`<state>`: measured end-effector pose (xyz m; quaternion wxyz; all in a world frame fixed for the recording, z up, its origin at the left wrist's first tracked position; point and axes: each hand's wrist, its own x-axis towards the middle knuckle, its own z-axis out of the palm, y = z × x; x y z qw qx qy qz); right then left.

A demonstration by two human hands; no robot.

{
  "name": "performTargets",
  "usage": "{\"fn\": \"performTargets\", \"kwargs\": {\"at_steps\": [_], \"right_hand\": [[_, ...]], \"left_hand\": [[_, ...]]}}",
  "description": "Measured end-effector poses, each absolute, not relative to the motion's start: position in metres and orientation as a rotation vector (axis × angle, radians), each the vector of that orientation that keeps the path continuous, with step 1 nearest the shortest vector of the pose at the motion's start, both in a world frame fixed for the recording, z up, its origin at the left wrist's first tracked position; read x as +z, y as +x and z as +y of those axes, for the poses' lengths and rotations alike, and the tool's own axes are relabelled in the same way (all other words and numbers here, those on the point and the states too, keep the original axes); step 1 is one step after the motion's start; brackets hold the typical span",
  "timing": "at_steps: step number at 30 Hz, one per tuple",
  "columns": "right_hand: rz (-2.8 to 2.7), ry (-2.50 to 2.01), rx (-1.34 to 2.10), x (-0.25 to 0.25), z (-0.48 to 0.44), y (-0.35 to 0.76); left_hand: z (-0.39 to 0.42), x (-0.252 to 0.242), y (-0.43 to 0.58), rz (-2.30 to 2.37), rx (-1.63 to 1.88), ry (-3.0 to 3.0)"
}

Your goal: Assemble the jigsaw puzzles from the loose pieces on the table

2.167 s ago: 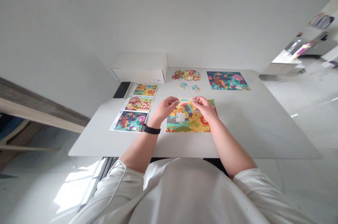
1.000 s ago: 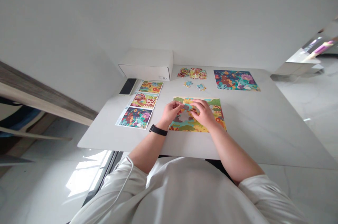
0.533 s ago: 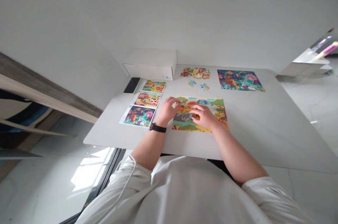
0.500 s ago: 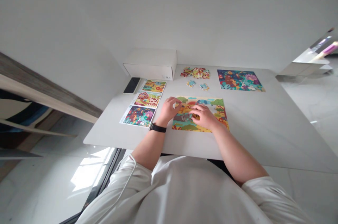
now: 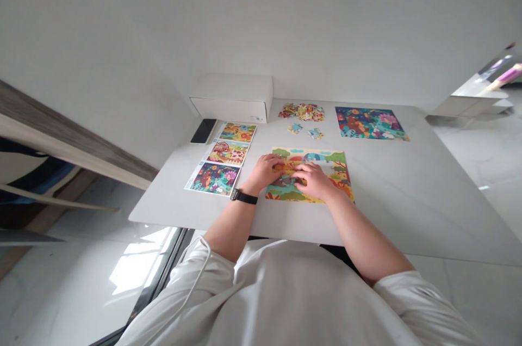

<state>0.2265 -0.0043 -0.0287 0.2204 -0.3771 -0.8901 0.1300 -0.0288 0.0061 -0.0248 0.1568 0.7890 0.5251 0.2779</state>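
A colourful jigsaw puzzle (image 5: 305, 195) with animals, trees and an elephant lies flat in front of me, largely assembled. A pale gap shows in its upper right part. My left hand (image 5: 265, 171) rests on its left side, fingers bent down and closed on the pieces. My right hand (image 5: 313, 180) lies over the middle, its fingers curled against the surface, thumb below. The fingertips of both hands face each other a short way apart. Whatever single piece lies under them is hidden. Two small joined clusters, a left one (image 5: 295, 128) and a right one (image 5: 315, 134), lie beyond the puzzle.
Loose puzzle pieces (image 5: 304, 112) are heaped at the back. A finished dark-blue puzzle (image 5: 370, 123) lies back right. Left are a sheet with three pictures (image 5: 227, 153), a phone (image 5: 203, 131) and a white box (image 5: 232, 98) against the wall.
My left hand has moved slightly right and down, its fingers now lower on the puzzle. My right hand has barely shifted. The other things stay put.
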Motion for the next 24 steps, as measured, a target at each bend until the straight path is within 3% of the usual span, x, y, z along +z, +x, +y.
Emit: {"fn": "performTargets", "kwargs": {"at_steps": [24], "right_hand": [[-2.469, -0.980, 0.390, -0.0198, -0.0044, 0.2266]], "left_hand": [[-0.0003, -0.0255, -0.0292, 1.481, 0.652, 2.330]]}}
